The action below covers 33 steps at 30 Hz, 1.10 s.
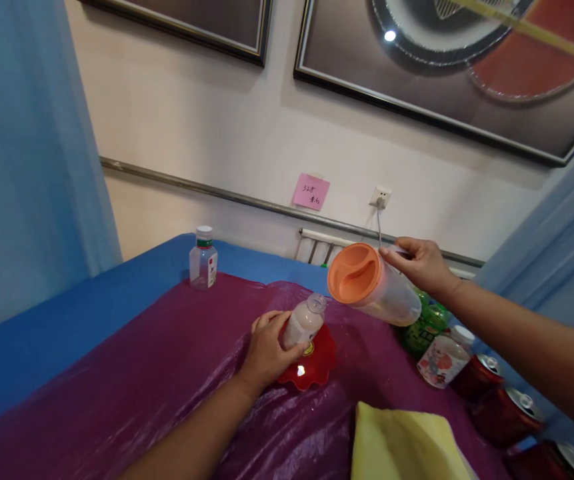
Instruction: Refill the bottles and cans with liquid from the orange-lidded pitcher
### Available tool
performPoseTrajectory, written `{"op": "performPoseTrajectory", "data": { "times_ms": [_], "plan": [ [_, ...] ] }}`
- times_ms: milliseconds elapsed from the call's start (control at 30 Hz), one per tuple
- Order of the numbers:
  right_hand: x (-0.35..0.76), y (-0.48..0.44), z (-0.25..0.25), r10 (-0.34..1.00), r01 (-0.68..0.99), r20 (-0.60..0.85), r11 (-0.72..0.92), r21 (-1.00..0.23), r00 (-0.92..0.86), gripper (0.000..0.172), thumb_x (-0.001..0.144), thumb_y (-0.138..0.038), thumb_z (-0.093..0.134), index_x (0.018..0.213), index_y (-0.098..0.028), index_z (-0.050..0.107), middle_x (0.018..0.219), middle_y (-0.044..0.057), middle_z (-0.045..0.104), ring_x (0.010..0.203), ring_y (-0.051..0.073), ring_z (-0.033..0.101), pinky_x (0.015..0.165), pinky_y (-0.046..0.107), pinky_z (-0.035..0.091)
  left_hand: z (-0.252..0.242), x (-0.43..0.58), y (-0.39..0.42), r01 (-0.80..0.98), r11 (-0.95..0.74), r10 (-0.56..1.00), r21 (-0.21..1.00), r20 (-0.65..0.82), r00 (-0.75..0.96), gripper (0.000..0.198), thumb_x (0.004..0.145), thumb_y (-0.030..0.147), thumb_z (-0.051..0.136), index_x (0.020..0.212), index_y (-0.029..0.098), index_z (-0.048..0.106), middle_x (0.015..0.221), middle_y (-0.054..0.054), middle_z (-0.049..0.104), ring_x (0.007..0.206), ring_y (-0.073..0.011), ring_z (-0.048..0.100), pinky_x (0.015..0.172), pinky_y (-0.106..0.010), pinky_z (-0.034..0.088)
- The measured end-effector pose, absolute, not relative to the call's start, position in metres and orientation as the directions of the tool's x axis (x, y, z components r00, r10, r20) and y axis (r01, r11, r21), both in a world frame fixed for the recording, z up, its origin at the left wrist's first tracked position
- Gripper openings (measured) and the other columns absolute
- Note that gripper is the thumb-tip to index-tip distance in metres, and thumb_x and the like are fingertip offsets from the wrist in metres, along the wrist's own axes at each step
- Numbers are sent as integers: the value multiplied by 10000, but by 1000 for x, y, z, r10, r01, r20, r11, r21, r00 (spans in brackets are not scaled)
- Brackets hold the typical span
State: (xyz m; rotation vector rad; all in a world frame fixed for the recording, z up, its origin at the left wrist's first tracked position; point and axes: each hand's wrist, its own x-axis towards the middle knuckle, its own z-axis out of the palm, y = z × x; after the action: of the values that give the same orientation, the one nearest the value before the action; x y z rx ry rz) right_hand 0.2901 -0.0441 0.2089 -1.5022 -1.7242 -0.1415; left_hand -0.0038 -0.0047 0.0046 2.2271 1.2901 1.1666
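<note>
My left hand [269, 350] is wrapped round a small clear bottle [305, 321] with its mouth uncovered. The bottle leans slightly to the right over a red scalloped dish [319, 363]; whether its base touches the dish I cannot tell. My right hand [424, 261] grips the handle of a translucent pitcher [391, 297], which is tilted to the left. Its orange lid [354, 273] faces the bottle's mouth, a short gap apart. Some liquid shows along the pitcher's lower side. No stream between the two can be made out.
A capped clear bottle [203, 260] stands at the back left. Along the right are green bottles [424, 333], a white-capped bottle [444, 359] and several red cans [507, 415]. A folded yellow cloth [407, 443] lies in front on the purple plastic sheet [167, 373].
</note>
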Motion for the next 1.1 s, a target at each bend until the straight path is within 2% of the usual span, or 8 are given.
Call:
{"op": "performPoseTrajectory", "data": {
  "times_ms": [600, 1100],
  "plan": [
    [271, -42, 223, 768, 936, 620, 318, -153, -159, 484, 821, -576, 575, 546, -233, 373, 519, -44, 319, 515, 100, 308, 484, 261, 240, 4, -3, -6, 547, -545, 835, 636, 473, 282, 640, 652, 414, 861, 1248, 245, 698, 1220, -117, 668, 1158, -331, 602, 1060, -512, 432],
    [265, -47, 232, 767, 940, 612, 323, -105, -195, 479, 822, -581, 565, 552, -237, 368, 506, -40, 343, 503, 105, 315, 494, 269, 256, 2, -3, -7, 542, -548, 832, 637, 481, 276, 643, 654, 438, 858, 1250, 261, 693, 1205, -100, 673, 1136, -316, 606, 1055, -489, 437]
  ]
}}
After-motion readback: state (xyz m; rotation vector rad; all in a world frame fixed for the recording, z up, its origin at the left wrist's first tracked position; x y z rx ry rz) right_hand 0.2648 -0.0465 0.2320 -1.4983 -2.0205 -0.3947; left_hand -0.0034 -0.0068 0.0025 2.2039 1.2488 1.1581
